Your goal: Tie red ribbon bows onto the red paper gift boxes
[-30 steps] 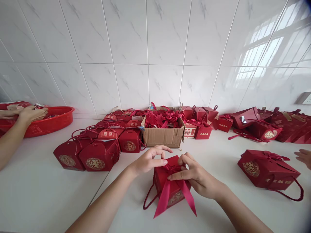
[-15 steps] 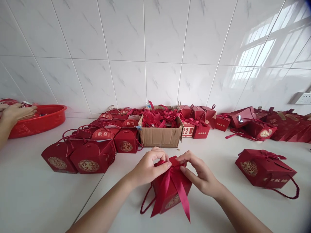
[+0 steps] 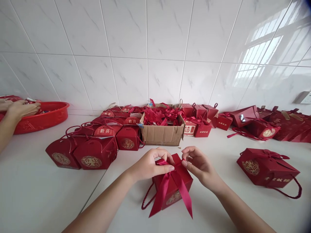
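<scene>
A small red gift box [image 3: 187, 180] with a gold round emblem stands on the white table before me, its cord handle [image 3: 143, 200] hanging at the left. Across its top runs a red satin ribbon [image 3: 182, 191], with two tails draping down the near side. My left hand [image 3: 155, 166] pinches the ribbon at the knot, thumb and fingers closed. At the box's right top edge, my right hand [image 3: 198, 166] grips a bit of the ribbon between thumb and forefinger, its other fingers curled loosely.
Ahead stands a cardboard box [image 3: 162, 135] full of red ribbons. Rows of red gift boxes [image 3: 91, 158] are to its left, smaller red boxes [image 3: 203, 130] to its right. A bow-tied box [image 3: 269, 168] sits at right. Far left, another person's hand [image 3: 23, 108] is over a red basin [image 3: 46, 120].
My right hand has shifted slightly outward from the knot, drawing ribbon to the right. The left hand stays at the knot. The view has shifted a little.
</scene>
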Motion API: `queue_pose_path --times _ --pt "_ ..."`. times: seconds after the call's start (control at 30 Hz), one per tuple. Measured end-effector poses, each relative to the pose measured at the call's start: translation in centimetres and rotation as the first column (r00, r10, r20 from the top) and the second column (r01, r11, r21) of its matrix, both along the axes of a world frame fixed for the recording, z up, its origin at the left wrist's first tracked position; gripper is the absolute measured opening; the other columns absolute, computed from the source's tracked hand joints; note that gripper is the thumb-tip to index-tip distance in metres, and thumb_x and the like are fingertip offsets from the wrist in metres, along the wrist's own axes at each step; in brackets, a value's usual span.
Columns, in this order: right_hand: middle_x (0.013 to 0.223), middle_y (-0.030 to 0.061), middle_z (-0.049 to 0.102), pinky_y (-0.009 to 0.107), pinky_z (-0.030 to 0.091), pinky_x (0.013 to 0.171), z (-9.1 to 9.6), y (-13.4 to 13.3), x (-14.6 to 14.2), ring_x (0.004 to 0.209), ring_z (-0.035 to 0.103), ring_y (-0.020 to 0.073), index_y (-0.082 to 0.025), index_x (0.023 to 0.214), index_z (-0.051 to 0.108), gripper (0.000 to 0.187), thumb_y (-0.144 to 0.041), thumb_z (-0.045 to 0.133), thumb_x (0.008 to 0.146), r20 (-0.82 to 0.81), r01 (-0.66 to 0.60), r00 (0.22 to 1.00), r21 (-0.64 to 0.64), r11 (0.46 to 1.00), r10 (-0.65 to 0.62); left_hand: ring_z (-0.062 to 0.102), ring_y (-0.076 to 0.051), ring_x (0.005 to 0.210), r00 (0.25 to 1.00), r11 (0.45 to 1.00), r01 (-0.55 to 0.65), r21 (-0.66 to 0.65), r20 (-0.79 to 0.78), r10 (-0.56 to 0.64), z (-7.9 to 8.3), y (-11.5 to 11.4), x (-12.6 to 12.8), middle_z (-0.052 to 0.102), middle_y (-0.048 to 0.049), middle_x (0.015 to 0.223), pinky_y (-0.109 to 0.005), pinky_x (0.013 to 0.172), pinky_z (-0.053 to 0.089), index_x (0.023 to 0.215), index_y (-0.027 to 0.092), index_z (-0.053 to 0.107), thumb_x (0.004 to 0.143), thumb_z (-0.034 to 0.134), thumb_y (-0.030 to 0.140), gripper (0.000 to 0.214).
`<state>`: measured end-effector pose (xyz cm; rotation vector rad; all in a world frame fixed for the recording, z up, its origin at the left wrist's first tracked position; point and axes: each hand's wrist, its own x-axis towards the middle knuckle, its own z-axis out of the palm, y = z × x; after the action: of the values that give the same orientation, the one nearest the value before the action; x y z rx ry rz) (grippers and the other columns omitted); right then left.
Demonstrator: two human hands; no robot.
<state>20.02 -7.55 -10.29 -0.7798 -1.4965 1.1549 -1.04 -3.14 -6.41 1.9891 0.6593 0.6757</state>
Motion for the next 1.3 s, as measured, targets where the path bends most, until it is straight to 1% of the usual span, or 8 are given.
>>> queue_pose_path --times 0.2,0.33,0.5,0.7,0.8,1.0,1.17,1.3 --pt "0.085 0.0007 0.046 0.021 0.042 0.053 0.1 0.2 0.4 0.07 0.045 0.0108 -0.023 0.099 0.05 0.017 -0.033 0.06 0.088 0.026 -0.015 1.0 0.055 0.998 0.014 0.059 -0.018 0.088 1.0 0.995 -0.02 -0.102 -0.001 0.02 0.0 -0.1 -0.1 0.066 -0.0055 0.094 -0.033 0.081 0.042 0.057 0.018 0.03 0.069 0.074 0.03 0.047" --pt "0.085 0.002 0.046 0.022 0.044 0.054 0.3 0.2 0.6 0.072 0.045 0.0119 -0.022 0.093 0.05 0.014 -0.033 0.058 0.089 0.088 -0.014 0.996 0.104 0.994 0.005 0.06 -0.021 0.093 1.0 0.995 -0.002 -0.097 0.014 0.004 -0.1 0.0 -0.1 0.067 -0.0064 0.093 -0.034 0.083 0.042 0.055 0.017 0.032 0.066 0.077 0.029 0.047" --pt "0.087 0.0021 0.047 0.022 0.045 0.055 0.2 0.1 0.6 0.074 0.047 0.0121 -0.022 0.092 0.052 0.012 -0.031 0.058 0.089 0.109 -0.021 0.994 0.123 0.992 0.007 0.061 -0.021 0.09 1.0 0.994 0.008 -0.111 0.017 -0.006 -0.1 0.0 -0.1 0.067 -0.0052 0.091 -0.034 0.081 0.044 0.056 0.017 0.035 0.066 0.078 0.03 0.046" --pt "0.086 0.0012 0.047 0.025 0.045 0.06 0.2 0.2 0.8 0.073 0.047 0.0118 -0.022 0.091 0.05 0.012 -0.032 0.056 0.091 0.15 -0.018 0.989 0.154 0.988 -0.005 0.056 -0.027 0.112 1.0 0.997 0.017 -0.075 0.019 -0.015 -0.3 0.1 -0.1 0.069 -0.0074 0.086 -0.037 0.089 0.043 0.055 0.018 0.04 0.066 0.078 0.03 0.042" --pt "0.085 0.0022 0.048 0.028 0.045 0.065 0.5 0.2 1.0 0.074 0.047 0.0129 -0.021 0.091 0.049 0.013 -0.032 0.056 0.091 0.167 -0.011 0.986 0.179 0.984 -0.019 0.054 -0.027 0.116 1.0 0.998 0.023 -0.06 0.017 -0.022 -0.5 0.3 -0.2 0.071 -0.0084 0.084 -0.039 0.094 0.041 0.055 0.018 0.041 0.066 0.078 0.032 0.041" --pt "0.085 0.0027 0.049 0.031 0.045 0.07 0.6 0.1 1.3 0.077 0.048 0.0142 -0.022 0.093 0.05 0.011 -0.031 0.056 0.091 0.209 0.005 0.976 0.231 0.973 -0.055 0.057 -0.026 0.109 0.998 0.999 0.036 -0.028 0.053 -0.034 -0.4 0.0 0.0 0.07 -0.0067 0.084 -0.036 0.091 0.042 0.054 0.018 0.041 0.068 0.076 0.034 0.042" --pt "0.088 0.0034 0.05 0.031 0.045 0.075 0.4 0.0 1.3 0.082 0.049 0.0151 -0.022 0.094 0.051 0.009 -0.03 0.054 0.092 0.245 -0.012 0.968 0.237 0.971 -0.048 0.062 -0.021 0.09 0.992 0.994 -0.086 -0.074 0.084 0.092 -0.5 -0.8 0.8 0.066 -0.0036 0.081 -0.029 0.078 0.043 0.053 0.017 0.041 0.081 0.062 0.04 0.042" --pt "0.088 0.0024 0.049 0.029 0.044 0.076 0.4 0.0 1.6 0.081 0.048 0.0142 -0.023 0.095 0.05 0.007 -0.028 0.054 0.092 0.235 -0.018 0.971 0.246 0.969 -0.041 0.061 -0.023 0.096 0.991 0.991 -0.076 -0.114 0.098 0.087 -0.6 -0.8 1.0 0.062 -0.0016 0.073 -0.029 0.079 0.043 0.052 0.017 0.036 0.076 0.068 0.034 0.044"
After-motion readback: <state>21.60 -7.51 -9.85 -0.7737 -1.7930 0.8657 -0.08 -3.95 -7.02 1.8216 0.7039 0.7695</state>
